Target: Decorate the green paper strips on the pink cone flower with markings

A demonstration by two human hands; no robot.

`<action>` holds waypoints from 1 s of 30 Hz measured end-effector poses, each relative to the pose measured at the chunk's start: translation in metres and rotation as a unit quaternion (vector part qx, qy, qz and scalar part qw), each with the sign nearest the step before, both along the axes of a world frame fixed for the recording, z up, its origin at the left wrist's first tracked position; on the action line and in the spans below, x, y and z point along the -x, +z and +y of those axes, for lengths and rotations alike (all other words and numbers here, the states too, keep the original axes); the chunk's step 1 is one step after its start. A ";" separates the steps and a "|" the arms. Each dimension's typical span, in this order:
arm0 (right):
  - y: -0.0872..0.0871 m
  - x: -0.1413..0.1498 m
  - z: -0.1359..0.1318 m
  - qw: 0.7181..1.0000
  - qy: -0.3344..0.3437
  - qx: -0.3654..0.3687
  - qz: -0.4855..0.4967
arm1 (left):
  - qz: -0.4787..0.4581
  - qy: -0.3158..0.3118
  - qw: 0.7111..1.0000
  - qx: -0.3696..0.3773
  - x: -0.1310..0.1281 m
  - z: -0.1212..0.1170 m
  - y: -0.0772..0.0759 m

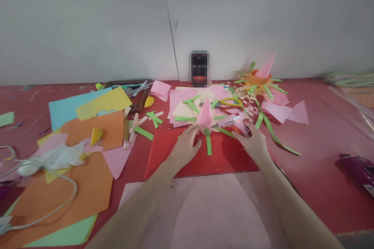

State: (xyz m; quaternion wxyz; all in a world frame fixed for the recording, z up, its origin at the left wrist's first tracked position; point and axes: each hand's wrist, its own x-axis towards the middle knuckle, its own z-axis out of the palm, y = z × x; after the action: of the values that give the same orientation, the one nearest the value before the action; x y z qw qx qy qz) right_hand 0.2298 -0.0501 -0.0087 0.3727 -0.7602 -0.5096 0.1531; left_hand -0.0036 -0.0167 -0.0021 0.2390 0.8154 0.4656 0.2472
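A pink paper cone (205,114) stands upright in front of me. Green paper strips (208,142) fan out from around its base, with pale scalloped paper pieces among them. The fingertips of my left hand (185,144) curl against the lower left of this paper craft, the thumb lower down. My right hand (254,142) is wrapped round a glue gun (237,123) with a small red light on it. The glue gun's nozzle points left and reaches close to the cone's base. Beneath the craft lies a red board (181,163).
Yellow-handled scissors (230,102) lie just behind. A similar orange craft with a pink cone (258,78) stands at the back right. Orange sheets (84,186) and a white cable (73,198) cover the left. A purple object (358,171) is at the right edge.
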 end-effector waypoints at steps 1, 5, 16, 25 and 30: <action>-0.001 0.000 0.000 1.000 0.000 -0.003 -0.003 | -0.001 -0.001 1.000 0.003 -0.001 0.001 0.000; -0.005 -0.001 0.001 1.000 0.000 -0.014 -0.003 | -0.002 0.005 1.000 0.003 -0.003 0.001 0.001; -0.002 -0.001 0.002 1.000 0.004 0.013 -0.010 | 0.020 0.021 1.000 -0.010 -0.007 -0.001 -0.001; -0.004 -0.002 0.003 1.000 0.001 0.000 0.000 | -0.009 -0.011 0.999 -0.031 -0.003 -0.001 -0.004; -0.011 -0.005 0.005 0.999 -0.017 -0.023 0.028 | -0.057 -0.035 0.998 -0.015 -0.001 -0.002 -0.002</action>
State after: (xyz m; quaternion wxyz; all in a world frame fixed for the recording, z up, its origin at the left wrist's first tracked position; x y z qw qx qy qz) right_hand 0.2346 -0.0446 -0.0194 0.4068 -0.7554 -0.4895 0.1560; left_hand -0.0030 -0.0192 -0.0041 0.2609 0.8194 0.4188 0.2916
